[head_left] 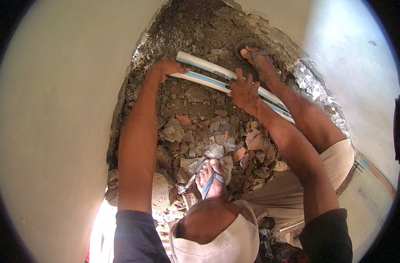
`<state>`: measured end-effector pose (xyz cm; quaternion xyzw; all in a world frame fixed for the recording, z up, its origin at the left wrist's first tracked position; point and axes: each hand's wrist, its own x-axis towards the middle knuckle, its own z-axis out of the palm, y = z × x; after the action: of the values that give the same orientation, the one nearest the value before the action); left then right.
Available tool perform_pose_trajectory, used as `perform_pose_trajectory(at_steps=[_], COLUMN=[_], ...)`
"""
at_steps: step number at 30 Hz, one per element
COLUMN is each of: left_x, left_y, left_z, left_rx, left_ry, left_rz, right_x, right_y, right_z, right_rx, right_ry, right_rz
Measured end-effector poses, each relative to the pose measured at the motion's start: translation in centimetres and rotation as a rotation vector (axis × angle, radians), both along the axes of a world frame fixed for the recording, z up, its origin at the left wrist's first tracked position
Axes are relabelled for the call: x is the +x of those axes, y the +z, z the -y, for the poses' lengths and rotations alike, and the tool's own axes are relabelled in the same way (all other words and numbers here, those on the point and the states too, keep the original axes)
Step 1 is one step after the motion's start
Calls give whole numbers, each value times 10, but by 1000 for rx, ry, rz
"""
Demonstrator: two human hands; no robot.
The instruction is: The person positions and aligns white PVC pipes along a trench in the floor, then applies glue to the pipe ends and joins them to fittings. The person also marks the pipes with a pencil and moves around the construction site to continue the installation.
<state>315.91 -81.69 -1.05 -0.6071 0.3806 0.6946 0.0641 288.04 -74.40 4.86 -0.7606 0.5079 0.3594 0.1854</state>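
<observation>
Two white plastic pipes with teal printed bands lie side by side, slanting down to the right over the rubble: a far pipe and a near pipe. My left hand is closed at the left end of the near pipe, its thumb along the top. The far pipe's left end sticks out free beyond it. Midway along, my right hand lies across both pipes with its fingers curled on them, the index finger partly lifted. Past that hand, the pipes' right ends reach toward my right shin.
Broken stones and brick pieces cover the ground of a hole with jagged edges. Pale plastered walls rise on both sides. My sandalled feet stand in the rubble, one near the middle, one at the far right.
</observation>
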Motion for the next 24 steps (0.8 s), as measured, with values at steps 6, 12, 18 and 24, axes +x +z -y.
perform_pose_trajectory(at_steps=[6,12,18,24], left_x=[17,9,3,5], left_y=[-22,-20,4,-21], left_z=[1,-16,-26,-15], left_rx=[-63,-303,-298,-254], left_ry=[-102,244,368,240], left_rz=[-8,184,145,86], right_x=[9,3,3,10], right_y=[3,-8,-3,0], right_z=[5,1,1,3], right_rx=[-5,-103,-106,-107], right_ry=[10,17,-80,-97], right_rz=[-5,41,66,71])
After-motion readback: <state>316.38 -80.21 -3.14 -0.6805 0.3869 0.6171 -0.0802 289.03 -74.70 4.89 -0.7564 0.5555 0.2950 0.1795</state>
